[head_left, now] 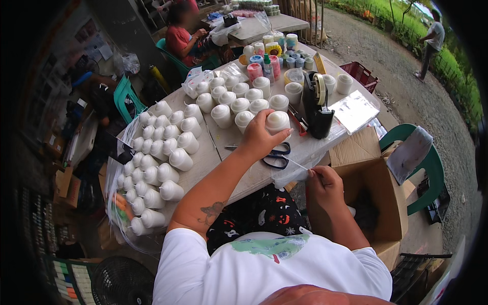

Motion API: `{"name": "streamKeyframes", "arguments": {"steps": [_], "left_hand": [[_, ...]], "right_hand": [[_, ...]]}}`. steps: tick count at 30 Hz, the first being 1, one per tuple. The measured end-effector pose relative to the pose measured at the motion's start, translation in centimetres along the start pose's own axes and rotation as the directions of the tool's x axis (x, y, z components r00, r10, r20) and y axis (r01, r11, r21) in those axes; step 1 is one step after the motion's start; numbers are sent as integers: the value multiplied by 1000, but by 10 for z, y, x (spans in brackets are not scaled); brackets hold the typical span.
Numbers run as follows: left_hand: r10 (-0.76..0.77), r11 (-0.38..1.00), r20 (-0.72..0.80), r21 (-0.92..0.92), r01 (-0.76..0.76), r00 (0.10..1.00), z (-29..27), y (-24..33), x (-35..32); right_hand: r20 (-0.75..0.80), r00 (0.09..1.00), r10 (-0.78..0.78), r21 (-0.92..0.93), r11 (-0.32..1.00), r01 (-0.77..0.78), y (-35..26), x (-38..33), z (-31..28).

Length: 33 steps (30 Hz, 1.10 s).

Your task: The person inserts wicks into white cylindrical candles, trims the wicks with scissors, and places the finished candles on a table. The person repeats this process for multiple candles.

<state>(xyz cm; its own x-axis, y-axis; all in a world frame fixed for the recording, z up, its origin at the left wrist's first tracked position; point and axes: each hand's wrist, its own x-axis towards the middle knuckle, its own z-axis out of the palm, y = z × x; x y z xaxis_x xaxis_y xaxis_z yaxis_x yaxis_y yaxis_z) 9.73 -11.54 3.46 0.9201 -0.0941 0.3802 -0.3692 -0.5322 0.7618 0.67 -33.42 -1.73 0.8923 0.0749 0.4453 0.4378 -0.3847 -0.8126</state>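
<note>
My left hand [258, 138] is wrapped round a white candle [278, 122] with a domed, swirled top, above the table's front edge. Lower and to the right, the fingers of my right hand [326, 187] pinch a thin white wick [297, 164]. It runs up and left toward the underside of the held candle; where it joins is hidden. Under the left hand lie scissors [276, 161] with dark blue handles, partly covered by the wrist. More white candles [221, 116] stand just beyond that hand, and rows of others [166, 174] lie at the left end, long wicks trailing off the edge.
A black tape dispenser [319, 114] stands right of the held candle, near clear plastic sheets [354, 113]. Coloured candles [254, 71] fill the far end. An open cardboard box [389, 195] and a green chair [424, 173] are at right. A co-worker [184, 43] sits beyond the table.
</note>
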Motion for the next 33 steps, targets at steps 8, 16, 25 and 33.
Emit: {"name": "streamKeyframes", "arguments": {"steps": [8,16,25,33], "left_hand": [[235,724,179,624,-295,955,5,-24,24],[-210,635,327,762,-125,922,11,-5,120],[78,997,-22,7,-78,997,-21,-4,92],[-208,-163,442,-895,415,873,-22,4,-92]], "right_hand": [[29,977,209,195,958,-211,21,-2,-19],[10,994,107,216,971,-106,21,4,-7],[-42,999,28,165,986,-20,10,4,-13],[-34,998,-56,240,969,63,6,-3,-4]]}}
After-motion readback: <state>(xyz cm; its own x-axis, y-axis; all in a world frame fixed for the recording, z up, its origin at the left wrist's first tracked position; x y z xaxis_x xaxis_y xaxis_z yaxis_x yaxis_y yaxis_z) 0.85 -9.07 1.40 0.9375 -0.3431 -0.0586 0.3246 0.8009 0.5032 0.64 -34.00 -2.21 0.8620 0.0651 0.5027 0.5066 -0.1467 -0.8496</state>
